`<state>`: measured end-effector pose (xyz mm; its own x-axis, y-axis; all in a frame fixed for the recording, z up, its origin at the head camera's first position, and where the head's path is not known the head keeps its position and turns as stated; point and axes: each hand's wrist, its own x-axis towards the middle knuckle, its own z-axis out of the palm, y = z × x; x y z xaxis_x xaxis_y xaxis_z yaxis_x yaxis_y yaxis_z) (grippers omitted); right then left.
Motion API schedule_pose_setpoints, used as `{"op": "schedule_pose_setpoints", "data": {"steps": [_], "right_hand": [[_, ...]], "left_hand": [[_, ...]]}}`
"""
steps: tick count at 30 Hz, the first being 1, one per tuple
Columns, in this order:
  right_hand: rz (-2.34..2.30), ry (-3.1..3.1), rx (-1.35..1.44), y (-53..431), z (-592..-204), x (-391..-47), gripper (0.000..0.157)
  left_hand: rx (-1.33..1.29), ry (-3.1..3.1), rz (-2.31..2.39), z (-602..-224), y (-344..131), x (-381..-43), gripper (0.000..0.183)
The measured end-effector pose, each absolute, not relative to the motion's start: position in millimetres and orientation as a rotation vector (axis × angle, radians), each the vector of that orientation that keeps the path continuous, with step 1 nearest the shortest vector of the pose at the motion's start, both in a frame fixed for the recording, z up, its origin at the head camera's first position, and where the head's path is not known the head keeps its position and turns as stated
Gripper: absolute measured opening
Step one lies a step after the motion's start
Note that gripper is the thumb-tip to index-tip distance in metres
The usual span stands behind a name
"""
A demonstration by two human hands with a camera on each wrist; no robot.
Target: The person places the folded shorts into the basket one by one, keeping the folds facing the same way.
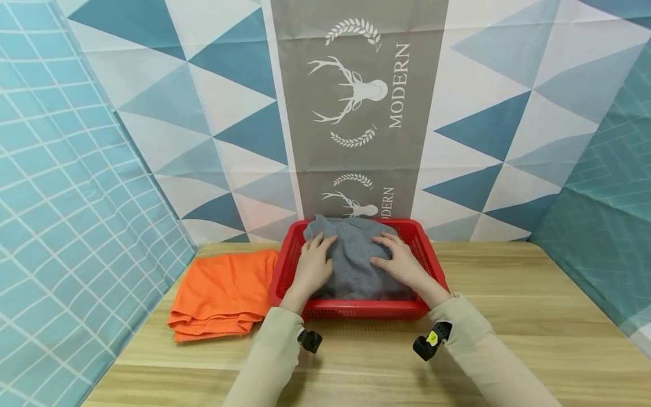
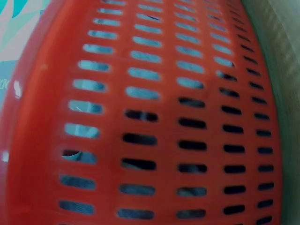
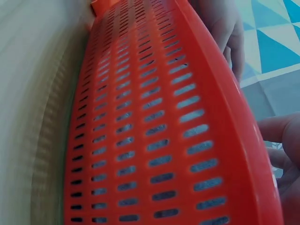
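Observation:
A grey folded cloth [image 1: 353, 274], perhaps a garment, lies inside a red plastic basket [image 1: 356, 308] with slotted walls. My left hand [image 1: 312, 267] rests on the cloth's left part, fingers spread and slightly bent. On its right part lies my right hand [image 1: 402, 263], thumb and fingers apart. Neither hand visibly pinches the fabric. The left wrist view shows mostly the basket's slotted wall [image 2: 164, 105], with no hand in sight. Over the basket rim [image 3: 243, 131], the right wrist view catches part of my right hand [image 3: 288, 140] and, farther off, my left hand [image 3: 225, 28].
A folded orange cloth [image 1: 229, 288] lies on the wooden table [image 1: 519, 316], close against the basket's left side. Behind the table hangs a patterned backdrop [image 1: 356, 113]. Tiled-pattern sheets [image 1: 66, 169] line the sides.

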<state>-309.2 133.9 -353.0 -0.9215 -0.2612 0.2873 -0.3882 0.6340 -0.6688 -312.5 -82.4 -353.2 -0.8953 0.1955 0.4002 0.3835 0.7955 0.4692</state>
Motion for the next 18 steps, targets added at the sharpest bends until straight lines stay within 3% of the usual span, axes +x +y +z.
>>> {"op": "schedule_pose_setpoints", "data": {"steps": [18], "right_hand": [[1.074,-2.85,0.599,131.1,-359.7,-307.7,0.045]], "left_hand": [[-0.361,-2.887,-0.654,-354.5,-85.8,-304.8,0.042]]}}
